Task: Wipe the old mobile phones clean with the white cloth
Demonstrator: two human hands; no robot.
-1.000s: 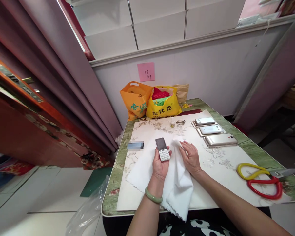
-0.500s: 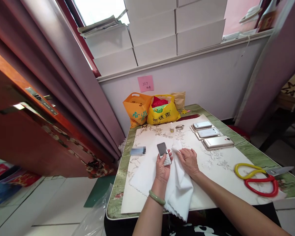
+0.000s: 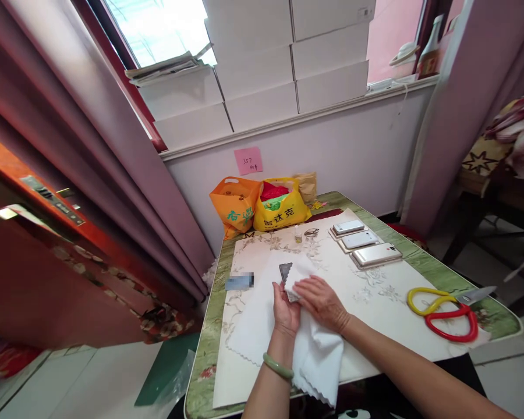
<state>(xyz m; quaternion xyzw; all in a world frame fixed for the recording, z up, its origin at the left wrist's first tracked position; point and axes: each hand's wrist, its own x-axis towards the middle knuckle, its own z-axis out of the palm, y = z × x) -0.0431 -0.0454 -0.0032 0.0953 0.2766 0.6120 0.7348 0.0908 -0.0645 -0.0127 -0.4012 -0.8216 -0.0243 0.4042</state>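
A keypad mobile phone (image 3: pixel 284 270) rests in my left hand (image 3: pixel 286 311), its upper left corner showing. My left fingers curl under it, and a green bangle (image 3: pixel 278 367) circles that wrist. My right hand (image 3: pixel 323 302) presses a white cloth (image 3: pixel 300 270) over the phone's face, covering most of the screen and keys. The rest of the cloth hangs down past the front edge of the table, with a scalloped hem. The fingers of my right hand lie closed together on the cloth.
Several phones (image 3: pixel 360 238) lie at the right, near large scissors (image 3: pixel 452 308) with yellow and red handles. A small bottle (image 3: pixel 297 234), glasses (image 3: pixel 311 232) and a blurred bluish item (image 3: pixel 239 281) also lie on the table. Orange (image 3: pixel 234 203) and yellow bags (image 3: pixel 283 209) stand at the back.
My right hand has moved left with the cloth and laid it over the phone. My left thumb has come off the keypad. The view has shifted slightly.
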